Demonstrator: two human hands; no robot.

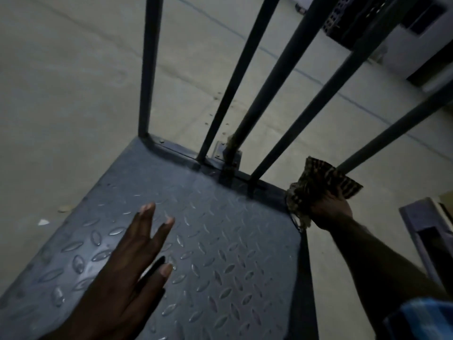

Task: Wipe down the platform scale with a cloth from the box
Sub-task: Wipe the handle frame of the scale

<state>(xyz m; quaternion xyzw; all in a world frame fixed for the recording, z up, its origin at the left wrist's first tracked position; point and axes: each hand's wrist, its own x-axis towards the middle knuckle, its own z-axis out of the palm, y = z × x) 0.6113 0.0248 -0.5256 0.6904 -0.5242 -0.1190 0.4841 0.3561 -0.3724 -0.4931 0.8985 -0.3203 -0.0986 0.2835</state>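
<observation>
The platform scale [220, 253] is a grey diamond-plate deck on the concrete floor, with dark upright bars [149, 69] rising from its far edge. My left hand [130, 263] hovers over or rests on the deck's near middle, fingers spread and holding nothing. My right hand [331, 209] grips a brown patterned cloth [318, 185] at the deck's far right corner, where the cloth wraps the foot of the rightmost bar. The box is not in view.
Pale concrete floor [73, 94] surrounds the scale. A light-coloured frame or furniture piece [424, 231] stands close to the right of the deck. Dark crates and a white unit [404, 40] sit at the back right. Small scraps [65, 208] lie by the left edge.
</observation>
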